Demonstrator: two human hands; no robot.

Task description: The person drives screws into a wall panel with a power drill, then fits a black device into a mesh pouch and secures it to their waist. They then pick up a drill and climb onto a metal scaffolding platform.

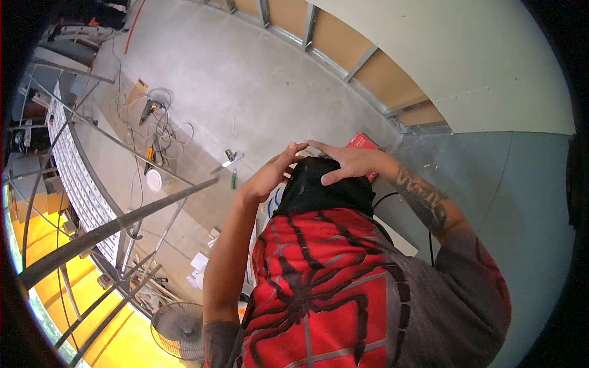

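Wearer's hands out of frame. Co-worker [429,306] close ahead, back turned: left hand [270,175] and right hand [346,162] flat, fingers spread, on black head cover [325,187]. Red spider-print cloth [307,288] hangs beneath. Concrete floor [245,80] below.

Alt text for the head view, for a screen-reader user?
Seen from above, a person in a red spider-web cloth rests both hands, a bare-armed hand and a tattooed-arm hand, on a black head cover. Around them are a concrete floor with tangled cables, a scaffold rail and a fan.
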